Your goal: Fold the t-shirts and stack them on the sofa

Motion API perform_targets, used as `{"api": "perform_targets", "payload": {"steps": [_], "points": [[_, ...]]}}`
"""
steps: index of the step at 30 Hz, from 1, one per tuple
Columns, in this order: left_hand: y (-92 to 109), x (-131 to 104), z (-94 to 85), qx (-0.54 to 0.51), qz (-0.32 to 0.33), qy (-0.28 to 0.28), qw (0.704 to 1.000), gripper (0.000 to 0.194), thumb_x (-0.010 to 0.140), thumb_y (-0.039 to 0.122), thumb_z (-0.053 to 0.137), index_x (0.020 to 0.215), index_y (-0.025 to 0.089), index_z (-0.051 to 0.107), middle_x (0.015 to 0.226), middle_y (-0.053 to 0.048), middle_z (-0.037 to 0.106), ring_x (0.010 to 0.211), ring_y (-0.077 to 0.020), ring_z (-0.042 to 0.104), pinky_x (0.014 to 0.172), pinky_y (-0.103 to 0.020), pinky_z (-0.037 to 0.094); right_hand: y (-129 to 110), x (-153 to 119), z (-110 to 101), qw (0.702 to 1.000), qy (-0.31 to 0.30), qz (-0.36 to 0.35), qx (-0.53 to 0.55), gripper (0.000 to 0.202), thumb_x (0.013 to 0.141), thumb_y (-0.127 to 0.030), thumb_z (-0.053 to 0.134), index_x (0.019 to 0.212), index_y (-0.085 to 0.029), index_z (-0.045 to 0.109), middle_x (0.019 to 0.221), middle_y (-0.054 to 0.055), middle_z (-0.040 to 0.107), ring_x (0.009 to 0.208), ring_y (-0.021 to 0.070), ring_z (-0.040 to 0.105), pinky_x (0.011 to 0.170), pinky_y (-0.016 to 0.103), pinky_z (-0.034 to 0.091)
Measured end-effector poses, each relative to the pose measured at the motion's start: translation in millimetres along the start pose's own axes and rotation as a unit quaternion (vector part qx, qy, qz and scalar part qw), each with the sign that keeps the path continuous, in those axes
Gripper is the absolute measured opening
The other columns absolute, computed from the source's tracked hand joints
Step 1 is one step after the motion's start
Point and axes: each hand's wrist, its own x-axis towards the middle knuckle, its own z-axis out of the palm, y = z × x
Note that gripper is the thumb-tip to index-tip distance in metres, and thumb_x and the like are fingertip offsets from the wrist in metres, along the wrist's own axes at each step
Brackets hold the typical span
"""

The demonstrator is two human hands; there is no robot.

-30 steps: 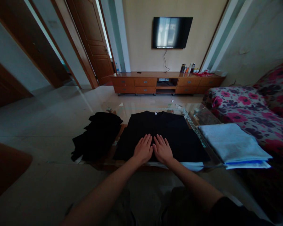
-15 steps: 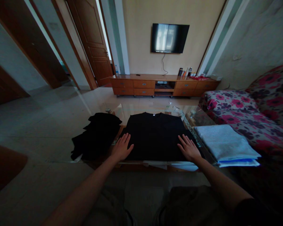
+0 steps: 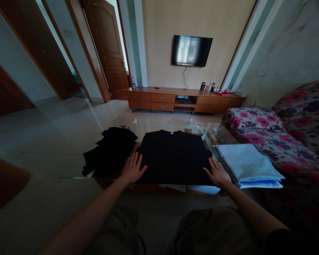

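A black T-shirt (image 3: 174,157) lies flat on the glass-topped table, its neckline and small white label at the far side. My left hand (image 3: 133,168) rests palm down at the shirt's left edge, fingers stretched out. At the right edge my right hand (image 3: 218,172) lies the same way, thumb spread toward the cloth. Neither hand grasps anything. Left of the shirt is a loose heap of black clothing (image 3: 108,152), and to the right a folded light grey-blue cloth (image 3: 248,163) with a bright blue layer beneath.
The glass tabletop (image 3: 146,125) reaches beyond the shirt, with a patterned strip on its right side. A flowered sofa (image 3: 266,124) stands at the right. Across the floor are a long wooden cabinet (image 3: 162,98) and a wall-mounted television (image 3: 191,51).
My right hand has shifted outward to the shirt's right edge, and my left hand slightly outward. The shirt's sides look straighter. The view has tilted up a little.
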Motion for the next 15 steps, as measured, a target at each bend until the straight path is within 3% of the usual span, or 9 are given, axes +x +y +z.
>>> {"api": "perform_targets", "payload": {"steps": [8, 11, 15], "points": [[7, 2, -5.1, 0.016, -0.045, -0.007, 0.999, 0.092, 0.095, 0.072, 0.027, 0.161, 0.009, 0.026, 0.17, -0.017, 0.016, 0.158, -0.0321, 0.013, 0.124, -0.05, 0.02, 6, -3, 2, 1.0, 0.002, -0.008, 0.023, 0.091, 0.097, -0.068, 0.023, 0.165, -0.007, 0.016, 0.172, 0.013, 0.006, 0.159, 0.0278, 0.006, 0.128, 0.046, 0.016], [13, 13, -9.4, 0.013, -0.081, 0.006, 0.997, 0.087, 0.096, 0.07, 0.025, 0.16, 0.011, 0.031, 0.167, -0.019, 0.025, 0.156, -0.0357, 0.022, 0.122, -0.054, 0.022, 2, 3, 5, 0.998, 0.009, 0.033, 0.044, 0.09, 0.098, -0.067, 0.019, 0.165, -0.007, 0.017, 0.171, 0.014, 0.008, 0.158, 0.0293, 0.008, 0.127, 0.046, 0.017], [16, 40, -18.7, -0.009, -0.113, 0.071, 0.991, 0.078, 0.101, 0.059, 0.023, 0.156, 0.006, 0.035, 0.161, -0.022, 0.037, 0.152, -0.037, 0.029, 0.122, -0.051, 0.026, 0, 26, 2, 0.991, 0.051, 0.109, 0.063, 0.093, 0.1, -0.067, 0.014, 0.161, 0.003, 0.021, 0.169, 0.022, 0.01, 0.158, 0.0327, 0.011, 0.127, 0.046, 0.017]]}}
